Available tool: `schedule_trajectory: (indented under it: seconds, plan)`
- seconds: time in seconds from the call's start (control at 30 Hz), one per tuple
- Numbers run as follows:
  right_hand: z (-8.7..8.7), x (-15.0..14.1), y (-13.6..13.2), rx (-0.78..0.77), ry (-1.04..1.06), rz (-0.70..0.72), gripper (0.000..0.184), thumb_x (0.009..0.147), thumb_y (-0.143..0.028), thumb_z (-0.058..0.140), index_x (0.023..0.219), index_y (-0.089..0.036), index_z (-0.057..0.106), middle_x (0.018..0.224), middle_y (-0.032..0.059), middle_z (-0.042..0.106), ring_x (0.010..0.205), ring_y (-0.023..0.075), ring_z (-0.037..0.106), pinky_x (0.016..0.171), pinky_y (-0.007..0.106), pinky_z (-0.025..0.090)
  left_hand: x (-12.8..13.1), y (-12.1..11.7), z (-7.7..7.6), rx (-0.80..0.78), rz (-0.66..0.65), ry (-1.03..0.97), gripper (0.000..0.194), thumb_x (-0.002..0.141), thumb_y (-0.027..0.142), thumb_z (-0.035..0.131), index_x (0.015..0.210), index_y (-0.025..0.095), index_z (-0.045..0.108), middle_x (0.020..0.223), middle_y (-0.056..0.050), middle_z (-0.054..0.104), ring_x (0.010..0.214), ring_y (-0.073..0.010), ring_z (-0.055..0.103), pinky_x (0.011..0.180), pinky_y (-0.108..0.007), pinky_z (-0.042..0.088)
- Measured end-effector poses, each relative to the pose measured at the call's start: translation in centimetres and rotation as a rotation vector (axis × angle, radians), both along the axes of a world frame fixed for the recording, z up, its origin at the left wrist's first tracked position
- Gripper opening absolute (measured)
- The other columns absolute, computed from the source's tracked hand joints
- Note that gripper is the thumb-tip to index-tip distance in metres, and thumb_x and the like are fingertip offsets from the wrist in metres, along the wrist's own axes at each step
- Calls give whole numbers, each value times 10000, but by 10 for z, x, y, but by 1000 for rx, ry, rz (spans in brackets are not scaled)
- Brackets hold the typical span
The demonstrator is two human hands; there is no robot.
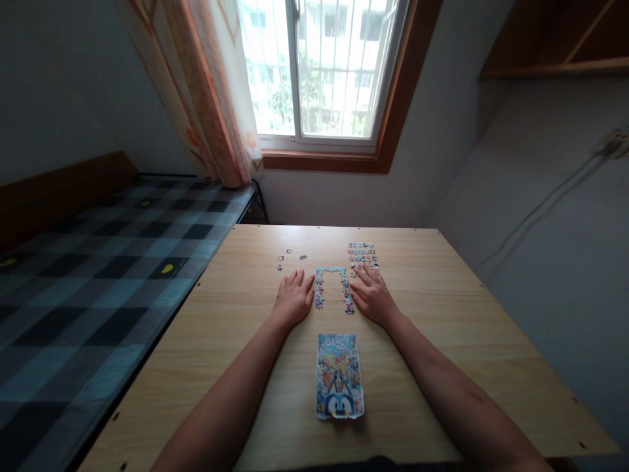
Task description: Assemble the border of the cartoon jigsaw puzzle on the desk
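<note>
A partly joined jigsaw frame (pixel 333 286), shaped like an upside-down U, lies on the wooden table (pixel 442 328). My left hand (pixel 293 296) rests flat on the table against the frame's left side, fingers stretched out. My right hand (pixel 371 295) lies flat against the frame's right side, fingers spread. A pile of loose puzzle pieces (pixel 362 254) sits just beyond my right hand. A few stray pieces (pixel 289 257) lie beyond my left hand. A colourful picture card (pixel 339 375) lies nearer to me, between my forearms.
A bed with a dark checked cover (pixel 98 275) stands along the table's left edge. A window (pixel 319 72) with a patterned curtain (pixel 206 98) is behind the table. A grey wall with a cable (pixel 540 210) runs on the right.
</note>
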State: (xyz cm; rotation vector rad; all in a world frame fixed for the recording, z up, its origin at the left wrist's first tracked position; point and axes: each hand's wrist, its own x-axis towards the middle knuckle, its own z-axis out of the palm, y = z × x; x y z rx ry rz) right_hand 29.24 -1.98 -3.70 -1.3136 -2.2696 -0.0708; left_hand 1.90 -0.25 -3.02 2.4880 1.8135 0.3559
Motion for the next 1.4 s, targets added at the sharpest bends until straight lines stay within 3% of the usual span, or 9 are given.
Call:
schedule_trajectory:
  seconds: [0.53, 1.07, 1.23, 1.4]
  plan:
    - [2, 1, -2, -13, -7, 16, 258, 947, -336, 551, 1078, -230, 746, 1510, 107, 500, 1482, 347, 306, 1183, 624, 241, 2, -7, 8, -37, 8, 14, 513, 994, 413, 400, 1481, 275, 489, 1585, -125, 390, 1474, -302, 323, 1195, -524, 238]
    - [0, 7, 1, 37, 155, 6, 241, 959, -256, 533, 1078, -239, 742, 1370, 100, 621, 1382, 301, 457, 1133, 569, 379, 2, -7, 14, -41, -11, -9, 483, 970, 415, 456, 1408, 236, 555, 1544, -122, 445, 1440, -305, 366, 1187, -509, 270]
    - [2, 7, 0, 73, 222, 38, 231, 968, -260, 525, 1031, -228, 744, 1288, 93, 668, 1313, 282, 518, 1117, 533, 416, 0, -8, 13, -7, -16, -72, 446, 944, 378, 513, 1348, 216, 609, 1499, -118, 500, 1403, -301, 414, 1179, -494, 293]
    - [4, 9, 0, 89, 304, 46, 224, 968, -251, 527, 1012, -216, 743, 1191, 102, 703, 1226, 276, 572, 1083, 515, 455, -4, -7, 11, 35, -10, -207, 297, 922, 320, 544, 1140, 248, 732, 1345, -72, 636, 1267, -251, 542, 1126, -435, 378]
